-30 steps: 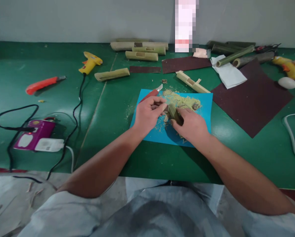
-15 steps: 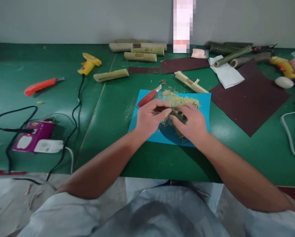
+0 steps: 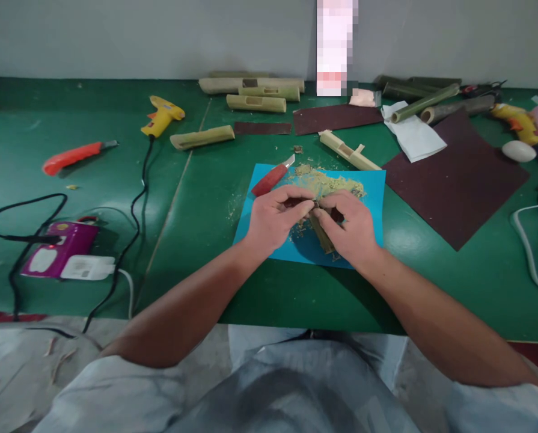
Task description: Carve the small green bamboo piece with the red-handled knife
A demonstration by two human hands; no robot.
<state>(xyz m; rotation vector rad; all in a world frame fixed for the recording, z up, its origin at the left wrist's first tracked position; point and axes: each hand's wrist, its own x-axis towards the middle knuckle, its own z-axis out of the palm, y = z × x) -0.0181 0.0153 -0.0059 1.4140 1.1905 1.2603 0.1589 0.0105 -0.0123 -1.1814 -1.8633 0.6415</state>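
Note:
My left hand (image 3: 281,215) and my right hand (image 3: 347,219) meet fingertip to fingertip above a blue sheet (image 3: 287,251). Both are closed in a pinch around something small and dark, mostly hidden by the fingers. Just under the right fingers lies a bamboo piece (image 3: 323,236), partly covered by that hand. Pale shavings (image 3: 327,182) are heaped on the sheet beyond the fingertips. A red-handled carving knife (image 3: 271,179) rests at the sheet's upper left, apart from my left hand.
Cut bamboo tubes (image 3: 256,103) lie along the back, and one with a slot (image 3: 350,151) touches the sheet. Brown sandpaper (image 3: 455,186) covers the right side. On the left are a yellow glue gun (image 3: 163,115), an orange utility knife (image 3: 73,158) and a purple power block (image 3: 77,240) with cables.
My fingertips have shifted slightly while staying pinched together. More of the bamboo piece beneath my right hand now shows.

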